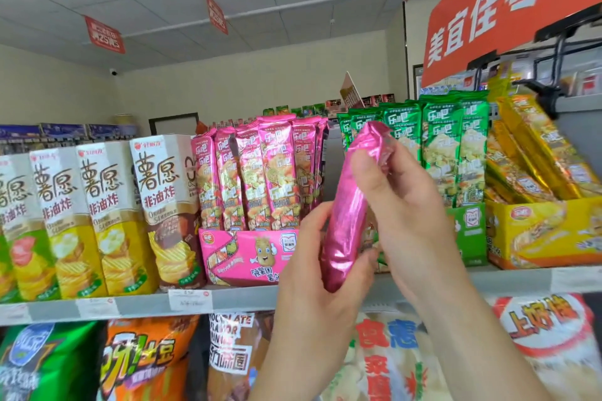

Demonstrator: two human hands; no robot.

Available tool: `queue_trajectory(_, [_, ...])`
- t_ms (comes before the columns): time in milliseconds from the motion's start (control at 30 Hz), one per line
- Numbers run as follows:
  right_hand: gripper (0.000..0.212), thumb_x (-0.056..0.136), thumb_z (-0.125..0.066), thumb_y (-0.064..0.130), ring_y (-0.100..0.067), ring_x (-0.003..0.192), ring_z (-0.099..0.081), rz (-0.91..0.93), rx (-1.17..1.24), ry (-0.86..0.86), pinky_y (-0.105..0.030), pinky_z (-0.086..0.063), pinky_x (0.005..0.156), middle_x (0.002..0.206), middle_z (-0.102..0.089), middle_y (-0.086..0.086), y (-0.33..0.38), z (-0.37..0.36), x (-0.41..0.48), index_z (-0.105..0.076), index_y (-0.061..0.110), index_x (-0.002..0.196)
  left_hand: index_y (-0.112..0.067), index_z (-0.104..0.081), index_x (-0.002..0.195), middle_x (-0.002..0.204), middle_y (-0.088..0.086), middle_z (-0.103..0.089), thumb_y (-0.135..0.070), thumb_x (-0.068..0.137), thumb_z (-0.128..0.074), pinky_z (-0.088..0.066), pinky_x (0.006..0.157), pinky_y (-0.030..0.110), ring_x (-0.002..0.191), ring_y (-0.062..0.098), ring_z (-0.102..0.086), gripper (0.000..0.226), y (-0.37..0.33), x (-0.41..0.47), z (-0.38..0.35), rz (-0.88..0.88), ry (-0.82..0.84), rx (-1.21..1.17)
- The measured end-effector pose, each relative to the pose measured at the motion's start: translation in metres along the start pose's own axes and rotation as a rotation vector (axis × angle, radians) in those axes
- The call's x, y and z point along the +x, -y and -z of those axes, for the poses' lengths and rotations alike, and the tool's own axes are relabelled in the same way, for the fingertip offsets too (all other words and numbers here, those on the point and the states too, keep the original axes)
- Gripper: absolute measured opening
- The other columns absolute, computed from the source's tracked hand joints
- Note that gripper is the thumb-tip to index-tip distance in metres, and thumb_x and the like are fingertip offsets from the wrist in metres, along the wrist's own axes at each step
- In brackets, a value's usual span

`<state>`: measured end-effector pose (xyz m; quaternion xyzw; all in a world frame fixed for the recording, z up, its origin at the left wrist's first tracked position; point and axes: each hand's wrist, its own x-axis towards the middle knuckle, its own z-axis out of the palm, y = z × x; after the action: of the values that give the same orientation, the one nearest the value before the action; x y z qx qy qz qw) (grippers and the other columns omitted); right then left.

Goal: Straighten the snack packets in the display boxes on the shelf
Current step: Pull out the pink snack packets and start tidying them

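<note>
A person's left hand (312,267) and right hand (404,205) are holding a single pink packet (347,205) upright in front of a shop shelf (234,300). The left hand is curling its fingers round the packet's lower end. The right hand is pinching the crumpled upper end, which is bending over to the right. The packet is outside every box, hanging between the two hands with its plain side toward the camera.

Just behind and to the left of the left hand, a pink box (241,252) is standing on the shelf with matching pink packets (260,172) upright inside it. Behind the right hand, a green box (469,231) is holding green packets (439,146), also upright. Further right of that hand, yellow packets (527,153) are leaning sideways in a yellow box (537,231). Tall cartons (163,202) are lining the shelf well to the left of both hands, and big bags (146,358) are filling the level below the wrists.

The step in hand appears to be smoothing this one packet before returning it. The next move is likely calling for the hands to carry it left, turn its printed face forward, keep it vertical and slide it lower end first into the pink row. Whether there is room at that row's right end is hidden behind the hands. The leaning yellow packets look like work yet to be done.
</note>
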<state>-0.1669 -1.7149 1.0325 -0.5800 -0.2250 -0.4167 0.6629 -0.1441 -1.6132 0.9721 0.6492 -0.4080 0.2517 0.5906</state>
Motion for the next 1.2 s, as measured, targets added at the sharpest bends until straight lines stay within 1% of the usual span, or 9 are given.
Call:
queue_trajectory(100, [0.023,0.089,-0.058,0.04,-0.002,0.082,-0.064,0.036,-0.005,-0.081,-0.02,-0.049,0.076,0.087,-0.069,0.014,-0.004,0.001,-0.003,-0.065,0.027,0.108,-0.05,-0.039,0.132,0.124,-0.025,-0.055,-0.043,0.082,-0.066,-0.045,0.084,0.012,0.107,-0.004,-0.058,0.057,0.0,-0.008,-0.001,-0.044,-0.019,0.144])
queue_trajectory(233, [0.021,0.089,-0.049,0.041,-0.016,0.075,-0.066,-0.018,0.078,-0.213,-0.04,-0.056,0.074,0.085,-0.07,0.007,-0.003,0.003,-0.004,-0.063,0.05,0.103,-0.038,-0.021,0.152,0.15,-0.035,-0.028,-0.044,0.095,-0.05,-0.034,0.098,0.005,0.132,-0.012,-0.037,0.064,-0.002,-0.024,-0.004,-0.124,0.123,0.227])
queue_trajectory(333, [0.026,0.094,-0.044,0.041,-0.03,0.088,-0.065,0.059,-0.004,-0.16,-0.052,-0.054,0.081,0.106,-0.066,-0.007,0.001,0.004,-0.006,-0.052,0.05,0.117,-0.046,-0.013,0.152,0.143,-0.047,-0.024,-0.051,0.09,-0.052,-0.036,0.094,0.003,0.125,-0.02,-0.039,0.072,0.0,-0.036,-0.006,-0.072,0.109,0.238])
queue_trajectory(500, [0.015,0.095,-0.049,0.034,-0.019,0.053,-0.058,0.014,0.143,-0.199,-0.027,-0.05,0.048,0.067,-0.061,-0.002,0.006,0.005,-0.01,-0.059,0.026,0.087,-0.066,-0.036,0.129,0.108,-0.038,-0.061,-0.052,0.072,-0.067,-0.049,0.075,0.009,0.089,-0.006,-0.065,0.067,0.004,-0.048,-0.005,0.038,0.027,0.179])
queue_trajectory(633, [0.021,0.099,-0.053,0.029,-0.02,0.058,-0.062,-0.05,0.281,-0.309,-0.03,-0.053,0.057,0.07,-0.064,-0.008,0.009,0.011,-0.01,-0.06,0.016,0.086,-0.065,-0.046,0.123,0.109,-0.028,-0.063,-0.052,0.074,-0.069,-0.048,0.075,0.011,0.093,-0.002,-0.065,0.056,0.004,-0.054,-0.004,0.041,-0.016,0.185])
queue_trajectory(800, [0.019,0.1,-0.053,0.028,-0.022,0.063,-0.065,-0.11,0.333,-0.348,-0.033,-0.056,0.061,0.074,-0.064,-0.008,0.011,0.015,-0.013,-0.06,0.015,0.087,-0.058,-0.055,0.122,0.104,-0.012,-0.07,-0.053,0.069,-0.073,-0.058,0.072,0.036,0.087,0.014,-0.068,0.056,0.003,-0.064,-0.002,0.129,-0.015,0.12])
queue_trajectory(967, [0.043,0.096,-0.05,0.039,-0.024,0.089,-0.071,-0.183,0.406,-0.169,-0.04,-0.057,0.076,0.096,-0.073,-0.006,0.012,0.025,-0.017,-0.054,0.009,0.127,-0.058,-0.058,0.118,0.101,-0.011,-0.073,-0.056,0.071,-0.071,-0.055,0.071,0.022,0.082,0.009,-0.068,0.049,-0.004,-0.072,-0.007,0.195,-0.053,0.033])
queue_trajectory(1067, [0.057,0.084,-0.059,0.046,-0.033,0.113,-0.064,-0.24,0.298,-0.067,-0.058,-0.046,0.1,0.119,-0.069,-0.012,0.01,0.028,-0.029,-0.058,0.008,0.127,-0.045,-0.062,0.12,0.103,-0.003,-0.073,-0.05,0.071,-0.072,-0.056,0.079,0.03,0.088,0.013,-0.069,0.05,-0.005,-0.077,-0.016,0.258,-0.067,-0.09])
queue_trajectory(1200, [0.057,0.079,-0.059,0.05,-0.032,0.118,-0.061,-0.261,0.181,0.001,-0.061,-0.039,0.106,0.119,-0.069,-0.01,0.002,0.034,-0.051,-0.063,0.01,0.12,-0.038,-0.066,0.105,0.098,0.006,-0.071,-0.04,0.072,-0.066,-0.054,0.077,0.027,0.083,0.013,-0.067,0.033,-0.015,-0.079,-0.031,0.313,-0.082,-0.24])
